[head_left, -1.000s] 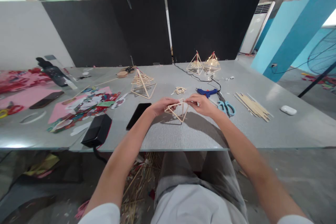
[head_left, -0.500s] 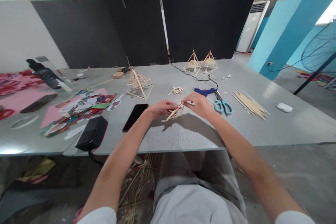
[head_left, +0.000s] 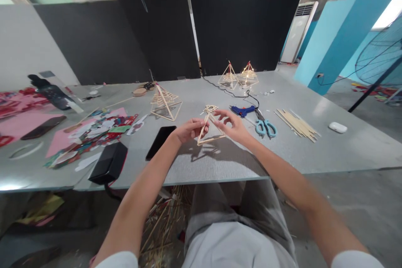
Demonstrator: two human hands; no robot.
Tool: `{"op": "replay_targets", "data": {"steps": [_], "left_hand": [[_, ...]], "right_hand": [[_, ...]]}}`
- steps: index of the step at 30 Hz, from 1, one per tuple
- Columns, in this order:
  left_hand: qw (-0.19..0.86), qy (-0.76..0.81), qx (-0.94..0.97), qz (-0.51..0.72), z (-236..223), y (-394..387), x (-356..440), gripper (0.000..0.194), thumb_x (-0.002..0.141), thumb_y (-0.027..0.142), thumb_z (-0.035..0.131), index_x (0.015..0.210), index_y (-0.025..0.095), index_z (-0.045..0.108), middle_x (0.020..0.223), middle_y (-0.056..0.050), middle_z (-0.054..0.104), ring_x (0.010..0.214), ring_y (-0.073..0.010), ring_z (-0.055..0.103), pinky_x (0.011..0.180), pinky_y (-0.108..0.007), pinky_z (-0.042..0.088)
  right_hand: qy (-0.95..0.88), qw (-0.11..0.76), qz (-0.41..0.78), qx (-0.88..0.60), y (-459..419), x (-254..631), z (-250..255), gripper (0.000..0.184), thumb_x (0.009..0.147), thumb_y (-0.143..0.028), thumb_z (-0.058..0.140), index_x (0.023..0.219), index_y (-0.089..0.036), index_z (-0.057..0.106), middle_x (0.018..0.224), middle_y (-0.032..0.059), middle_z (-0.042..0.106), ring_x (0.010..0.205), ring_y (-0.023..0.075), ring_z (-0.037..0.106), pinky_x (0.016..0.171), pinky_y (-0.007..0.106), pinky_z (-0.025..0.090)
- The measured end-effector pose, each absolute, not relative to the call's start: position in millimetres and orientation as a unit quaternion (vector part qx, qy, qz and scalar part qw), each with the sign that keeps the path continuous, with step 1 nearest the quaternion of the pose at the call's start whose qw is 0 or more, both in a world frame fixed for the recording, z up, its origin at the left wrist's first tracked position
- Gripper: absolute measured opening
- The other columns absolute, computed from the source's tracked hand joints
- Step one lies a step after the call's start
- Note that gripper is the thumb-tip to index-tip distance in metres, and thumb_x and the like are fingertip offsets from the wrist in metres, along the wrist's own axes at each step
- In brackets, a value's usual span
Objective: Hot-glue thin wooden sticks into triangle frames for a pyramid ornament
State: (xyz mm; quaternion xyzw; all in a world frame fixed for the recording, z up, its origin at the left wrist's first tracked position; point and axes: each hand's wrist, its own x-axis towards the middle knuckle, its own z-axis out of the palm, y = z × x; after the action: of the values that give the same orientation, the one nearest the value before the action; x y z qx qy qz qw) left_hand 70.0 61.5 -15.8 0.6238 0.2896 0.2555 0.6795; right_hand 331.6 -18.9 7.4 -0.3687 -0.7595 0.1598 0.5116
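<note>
A small pyramid frame of thin wooden sticks (head_left: 211,139) is held between my hands above the near part of the table. My left hand (head_left: 191,130) pinches a stick on its left side. The fingers of my right hand (head_left: 230,123) are bent against the frame's upper right side. Just beyond my fingertips lies a little star of short sticks (head_left: 211,109). Behind and to the right of my right hand are a blue glue gun (head_left: 243,111) and blue-handled pliers (head_left: 265,125).
A finished-looking stick pyramid (head_left: 166,102) stands left, with two smaller pyramids (head_left: 228,77) at the back, one lit. Bare sticks (head_left: 297,124) and a white earphone case (head_left: 338,127) lie right. A phone (head_left: 160,142), a black box (head_left: 108,162) and paper cutouts (head_left: 94,132) are left.
The stick frame has turned from a slanted, narrow view to show its triangular side with the apex up. My right fingers have opened slightly. Lights now glow on one back pyramid.
</note>
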Motion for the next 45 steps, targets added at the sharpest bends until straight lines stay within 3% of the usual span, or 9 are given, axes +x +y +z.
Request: {"op": "replay_targets", "data": {"steps": [7, 12, 23, 26, 30, 32, 38, 42, 45], "left_hand": [[0.683, 0.281, 0.608, 0.291, -16, 61, 74, 0.035, 0.109, 0.044, 0.074, 0.131, 0.016, 0.071, 0.123, -0.009, 0.075, 0.100, -0.0222, 0.076, 0.086, -0.040, 0.068], [0.676, 0.280, 0.621, 0.280, -11, 54, 84, 0.032, 0.109, 0.042, 0.075, 0.128, 0.016, 0.072, 0.119, -0.008, 0.075, 0.097, -0.0211, 0.076, 0.084, -0.039, 0.068], [0.649, 0.294, 0.626, 0.317, -3, 46, 98, 0.030, 0.109, 0.042, 0.075, 0.124, 0.016, 0.073, 0.112, -0.006, 0.075, 0.090, -0.0190, 0.074, 0.080, -0.036, 0.067], [0.639, 0.301, 0.621, 0.340, -1, 47, 96, 0.033, 0.110, 0.044, 0.074, 0.127, 0.016, 0.072, 0.115, -0.007, 0.075, 0.093, -0.0198, 0.074, 0.081, -0.037, 0.067], [0.633, 0.308, 0.614, 0.357, -1, 50, 95, 0.033, 0.110, 0.044, 0.074, 0.128, 0.016, 0.072, 0.118, -0.008, 0.075, 0.095, -0.0205, 0.075, 0.083, -0.038, 0.067], [0.633, 0.307, 0.613, 0.361, -2, 52, 95, 0.034, 0.110, 0.044, 0.074, 0.128, 0.016, 0.072, 0.119, -0.008, 0.075, 0.097, -0.0212, 0.075, 0.084, -0.039, 0.067], [0.631, 0.301, 0.618, 0.361, -5, 56, 91, 0.036, 0.110, 0.045, 0.073, 0.131, 0.017, 0.071, 0.124, -0.009, 0.075, 0.102, -0.0228, 0.075, 0.088, -0.042, 0.067], [0.633, 0.298, 0.633, 0.331, -5, 59, 83, 0.035, 0.109, 0.044, 0.074, 0.130, 0.016, 0.071, 0.124, -0.009, 0.075, 0.101, -0.0226, 0.075, 0.088, -0.041, 0.068], [0.642, 0.299, 0.642, 0.293, -6, 60, 81, 0.032, 0.109, 0.041, 0.075, 0.128, 0.016, 0.072, 0.120, -0.008, 0.075, 0.097, -0.0211, 0.075, 0.084, -0.039, 0.068]], "right_hand": [[-0.739, 0.546, 0.174, -0.353, -26, 328, 10, 0.038, 0.106, -0.060, 0.070, 0.097, -0.026, 0.083, 0.128, 0.0140, 0.078, 0.127, 0.0292, 0.070, 0.102, 0.045, 0.059], [-0.728, 0.525, 0.226, -0.378, -21, 322, 1, 0.026, 0.098, -0.054, 0.084, 0.099, -0.028, 0.090, 0.146, 0.0130, 0.075, 0.141, 0.0318, 0.067, 0.115, 0.050, 0.056], [-0.678, 0.540, 0.309, -0.392, -6, 329, -7, 0.032, 0.095, -0.059, 0.085, 0.095, -0.027, 0.090, 0.148, 0.0145, 0.077, 0.137, 0.0343, 0.073, 0.109, 0.053, 0.062], [-0.639, 0.586, 0.306, -0.394, 7, 345, -3, 0.045, 0.103, -0.068, 0.071, 0.106, -0.027, 0.088, 0.144, 0.0141, 0.079, 0.126, 0.0310, 0.077, 0.101, 0.049, 0.064], [-0.579, 0.638, 0.282, -0.422, 31, 384, 8, 0.084, 0.114, -0.078, 0.022, 0.135, -0.017, 0.076, 0.119, 0.0211, 0.083, 0.099, 0.0259, 0.078, 0.078, 0.039, 0.060], [-0.574, 0.637, 0.281, -0.431, 38, 395, 11, 0.089, 0.115, -0.074, 0.013, 0.137, -0.013, 0.073, 0.109, 0.0219, 0.083, 0.089, 0.0240, 0.077, 0.069, 0.037, 0.056], [-0.656, 0.549, 0.310, -0.415, 24, 363, 0, 0.056, 0.106, -0.073, 0.059, 0.116, -0.026, 0.085, 0.111, 0.0117, 0.086, 0.090, 0.0252, 0.079, 0.071, 0.037, 0.062], [-0.719, 0.485, 0.294, -0.400, 8, 345, -5, 0.050, 0.102, -0.071, 0.068, 0.102, -0.026, 0.090, 0.096, 0.0059, 0.088, 0.088, 0.0237, 0.079, 0.075, 0.035, 0.062], [-0.744, 0.472, 0.250, -0.403, 4, 343, -8, 0.045, 0.100, -0.066, 0.073, 0.107, -0.025, 0.090, 0.103, 0.0069, 0.089, 0.087, 0.0236, 0.079, 0.074, 0.035, 0.060]]}}
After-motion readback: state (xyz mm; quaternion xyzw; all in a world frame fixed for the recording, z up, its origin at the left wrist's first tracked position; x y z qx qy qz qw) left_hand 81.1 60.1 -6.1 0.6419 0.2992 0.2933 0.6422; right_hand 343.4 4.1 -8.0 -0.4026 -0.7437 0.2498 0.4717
